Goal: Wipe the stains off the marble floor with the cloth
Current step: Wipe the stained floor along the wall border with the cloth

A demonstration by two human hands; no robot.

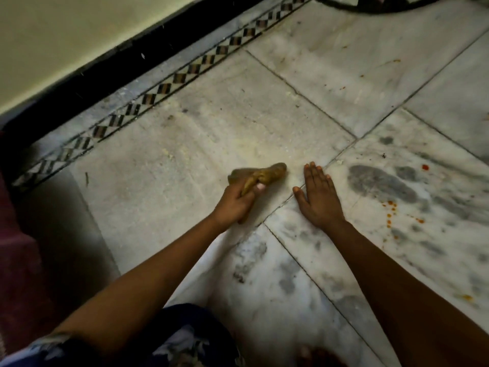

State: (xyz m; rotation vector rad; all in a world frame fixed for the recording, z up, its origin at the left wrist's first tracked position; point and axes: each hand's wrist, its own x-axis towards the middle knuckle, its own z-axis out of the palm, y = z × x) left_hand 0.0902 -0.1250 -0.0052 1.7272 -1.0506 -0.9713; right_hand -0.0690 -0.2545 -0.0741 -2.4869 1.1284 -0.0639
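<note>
My left hand (234,203) grips a bunched brown-yellow cloth (267,174) and holds it against the white marble floor (185,144) near the middle of the view. My right hand (318,194) lies flat on the floor just right of the cloth, fingers straight and spread, straddling a tile joint. A pale yellowish smear (246,144) spreads over the tile beyond the cloth. Red-orange spots (390,209) dot the tile to the right of my right hand, with one red drop (425,167) farther off.
A black skirting (111,64) and a checkered inlay strip (164,88) run diagonally along the wall at upper left. A dark curved object (370,6) lies at the top edge. My patterned clothing (180,340) fills the bottom; something dark red (16,247) stands at left.
</note>
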